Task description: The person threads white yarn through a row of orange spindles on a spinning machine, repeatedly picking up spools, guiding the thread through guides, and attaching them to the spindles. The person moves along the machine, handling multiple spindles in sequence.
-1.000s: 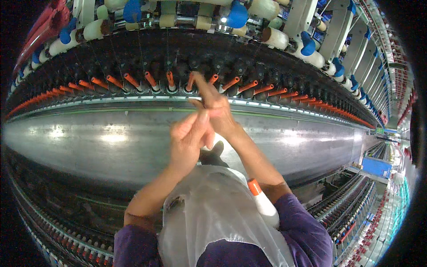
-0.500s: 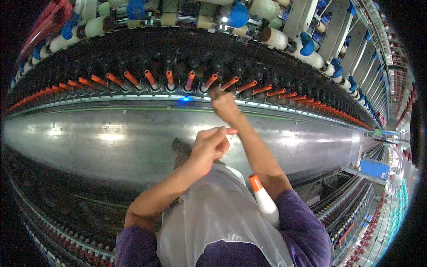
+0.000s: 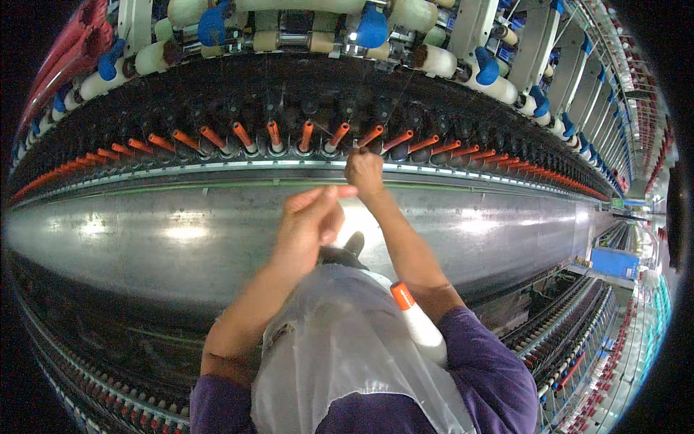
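My right hand [image 3: 364, 171] is closed at the front rail, right by the foot of an orange-topped bobbin [image 3: 371, 135] in the spindle row. Whatever its fingers grip is hidden. Nearer to me, my left hand [image 3: 309, 220] hovers with the forefinger pointing right, the thumb pressed near it and the other fingers curled. A thread in that pinch is too fine to make out. A white yarn bobbin [image 3: 423, 329] with an orange top leans against my right side on the translucent apron [image 3: 347, 325].
Orange bobbin tops curve away both ways along the spinning frame's rail [image 3: 238, 172]. Above are white rollers [image 3: 439, 61] and blue knobs [image 3: 372, 27]. A bare metal floor [image 3: 188, 224] runs along the aisle. Another machine [image 3: 560, 325] and a blue box [image 3: 614, 263] stand at right.
My left hand has drawn left and slightly up, away from the right wrist. The right hand stays at the rail, shifted a little. The blue light on the rail no longer shows.
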`<action>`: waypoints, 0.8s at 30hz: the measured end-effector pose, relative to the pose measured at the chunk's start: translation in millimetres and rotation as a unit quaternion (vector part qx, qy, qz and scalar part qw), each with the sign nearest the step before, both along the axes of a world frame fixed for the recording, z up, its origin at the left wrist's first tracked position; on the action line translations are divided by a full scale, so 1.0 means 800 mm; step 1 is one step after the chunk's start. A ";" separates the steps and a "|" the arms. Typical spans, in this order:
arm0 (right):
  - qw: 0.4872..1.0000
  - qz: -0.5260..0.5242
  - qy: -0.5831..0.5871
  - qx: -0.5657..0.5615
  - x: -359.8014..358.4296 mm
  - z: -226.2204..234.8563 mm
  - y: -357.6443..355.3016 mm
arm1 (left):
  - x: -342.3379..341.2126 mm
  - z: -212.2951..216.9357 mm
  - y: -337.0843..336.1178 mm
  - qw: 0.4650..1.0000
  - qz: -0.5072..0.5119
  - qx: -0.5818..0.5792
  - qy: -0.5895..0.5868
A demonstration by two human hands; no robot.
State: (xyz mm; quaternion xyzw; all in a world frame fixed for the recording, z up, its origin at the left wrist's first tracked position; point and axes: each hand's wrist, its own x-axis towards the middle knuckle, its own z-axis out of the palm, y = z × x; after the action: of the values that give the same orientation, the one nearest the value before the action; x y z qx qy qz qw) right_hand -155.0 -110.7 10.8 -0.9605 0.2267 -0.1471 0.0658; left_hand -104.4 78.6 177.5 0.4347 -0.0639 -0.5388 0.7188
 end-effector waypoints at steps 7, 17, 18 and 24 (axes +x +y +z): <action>0.980 0.173 -0.100 0.028 0.052 0.009 0.075 | 0.012 0.011 0.025 0.988 0.063 0.073 -0.120; 0.842 0.234 -0.308 0.377 0.041 0.254 0.082 | 0.132 0.067 0.007 0.849 0.245 0.027 -0.467; 0.837 0.239 -0.311 0.381 0.038 0.266 0.084 | 0.135 0.064 -0.003 0.853 0.208 0.052 -0.475; 0.802 0.128 -0.272 0.516 0.037 0.293 0.085 | 0.077 0.011 -0.050 0.980 0.031 -0.033 -0.193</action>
State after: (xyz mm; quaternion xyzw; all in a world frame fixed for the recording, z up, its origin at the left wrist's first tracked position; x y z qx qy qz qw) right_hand -125.4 -43.0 245.2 -0.7258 0.1169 -0.2537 0.6287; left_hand -42.6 38.3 186.6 0.5083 -0.2057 -0.4199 0.7232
